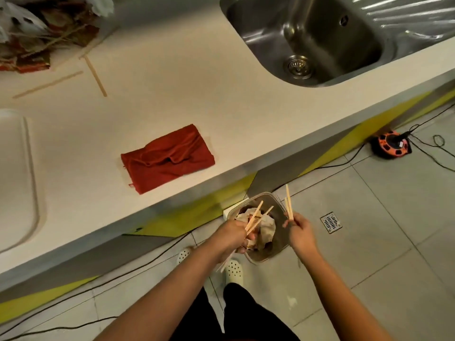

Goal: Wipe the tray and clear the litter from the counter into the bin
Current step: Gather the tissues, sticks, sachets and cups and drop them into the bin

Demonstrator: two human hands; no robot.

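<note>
Counter [172, 99] edge crops the tray [17, 183]; heaped litter [41, 33] blurred.

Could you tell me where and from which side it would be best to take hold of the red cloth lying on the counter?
The folded red cloth lies flat near the white counter's front edge. Probably pinch the raised crease along its middle from straight above, since its edges hug the surface and offer little to grip.

L hand [232, 236] grips sticks [254, 219] over bin [279, 232] | R hand [299, 231] holds sticks | red cloth [167, 157] on counter [197, 99]
</note>
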